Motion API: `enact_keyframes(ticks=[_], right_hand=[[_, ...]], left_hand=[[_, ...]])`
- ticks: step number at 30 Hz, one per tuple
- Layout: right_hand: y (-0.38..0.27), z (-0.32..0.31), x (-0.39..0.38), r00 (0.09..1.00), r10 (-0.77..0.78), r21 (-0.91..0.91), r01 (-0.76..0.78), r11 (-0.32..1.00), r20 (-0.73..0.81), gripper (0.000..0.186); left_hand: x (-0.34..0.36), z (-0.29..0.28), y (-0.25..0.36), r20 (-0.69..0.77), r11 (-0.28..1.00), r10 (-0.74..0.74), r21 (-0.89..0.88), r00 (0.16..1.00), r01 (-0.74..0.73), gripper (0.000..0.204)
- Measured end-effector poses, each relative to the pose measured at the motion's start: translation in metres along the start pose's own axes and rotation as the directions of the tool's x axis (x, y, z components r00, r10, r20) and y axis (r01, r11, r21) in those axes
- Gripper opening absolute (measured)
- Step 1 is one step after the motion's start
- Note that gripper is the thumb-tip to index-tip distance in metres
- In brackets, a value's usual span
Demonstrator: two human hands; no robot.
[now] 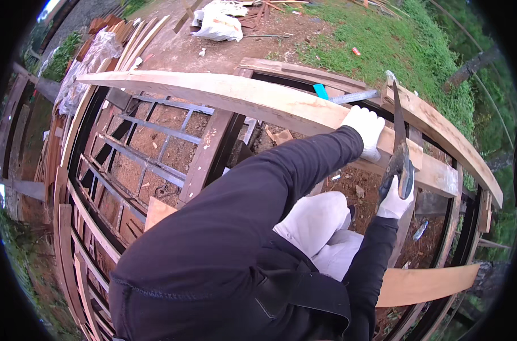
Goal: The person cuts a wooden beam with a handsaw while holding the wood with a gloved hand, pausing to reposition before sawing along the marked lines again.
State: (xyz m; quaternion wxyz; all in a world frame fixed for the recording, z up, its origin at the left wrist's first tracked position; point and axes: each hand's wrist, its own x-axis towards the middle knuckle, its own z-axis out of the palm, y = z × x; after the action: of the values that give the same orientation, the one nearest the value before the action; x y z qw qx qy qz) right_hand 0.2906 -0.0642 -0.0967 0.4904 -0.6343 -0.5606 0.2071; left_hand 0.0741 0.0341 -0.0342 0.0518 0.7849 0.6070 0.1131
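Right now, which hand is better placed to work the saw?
Probably the right hand: it grips the saw by its dark handle, while the left hand is on the pale plank, left of the blade.

Pale plank [241, 91] across brown timber frame [206, 150]

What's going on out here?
A person is at work outdoors with a saw and a long beam. The gloved left hand grips the beam, while the gloved right hand holds the saw by its handle. The saw crosses the beam just to the right of the left hand, its tip pointing away from the person. Whether it has bitten into the wood isn't clear.
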Motion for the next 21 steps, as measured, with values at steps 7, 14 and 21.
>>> enact_keyframes(ticks=[7,14,21], right_hand=[[-0.041,-0.126,-0.189,0.958,0.228,0.302,-0.273,0.913,0.177,0.067],[-0.039,0.015,0.021,0.995,-0.056,0.287,0.029,0.957,0.085,0.047],[-0.033,-0.112,-0.188,0.979,0.115,0.19,-0.147,0.971,0.169,0.044]], left_hand=[[-0.006,-0.013,-0.009,0.021,0.992,-0.053,0.116,0.998,0.05,0.084],[0.008,-0.008,0.006,0.037,0.994,-0.029,0.103,0.999,0.025,0.081],[-0.019,-0.025,-0.029,-0.008,0.995,-0.096,-0.01,0.995,0.095,0.069]])
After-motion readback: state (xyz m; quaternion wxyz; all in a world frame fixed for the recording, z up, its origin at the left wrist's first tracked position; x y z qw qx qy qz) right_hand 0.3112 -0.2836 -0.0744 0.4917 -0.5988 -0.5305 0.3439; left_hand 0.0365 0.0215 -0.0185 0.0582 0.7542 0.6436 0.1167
